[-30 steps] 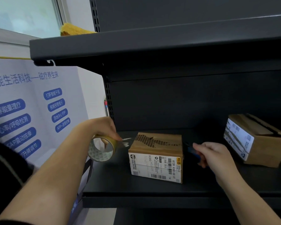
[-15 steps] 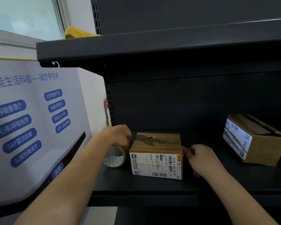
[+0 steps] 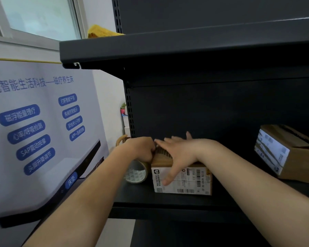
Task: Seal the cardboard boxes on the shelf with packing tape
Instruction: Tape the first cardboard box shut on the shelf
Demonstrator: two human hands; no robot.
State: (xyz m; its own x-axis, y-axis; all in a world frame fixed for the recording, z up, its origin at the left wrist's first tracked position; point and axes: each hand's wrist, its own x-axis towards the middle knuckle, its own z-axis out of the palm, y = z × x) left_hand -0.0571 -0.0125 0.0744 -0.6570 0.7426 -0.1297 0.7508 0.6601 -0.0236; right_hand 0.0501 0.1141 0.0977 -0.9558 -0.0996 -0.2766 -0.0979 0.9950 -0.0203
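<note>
Fingers (image 3: 165, 142) flat atop cardboard box (image 3: 198, 179), tape roll (image 3: 136, 172) beside

Two bare forearms enter from the bottom edge, no sleeves visible on either. Left hand (image 3: 141, 148) and right hand (image 3: 179, 154) wear no gloves. No rings, watch or wristbands on either wrist. Right hand's fingernails look short and unpainted; left hand's nails can't be made out.
</note>
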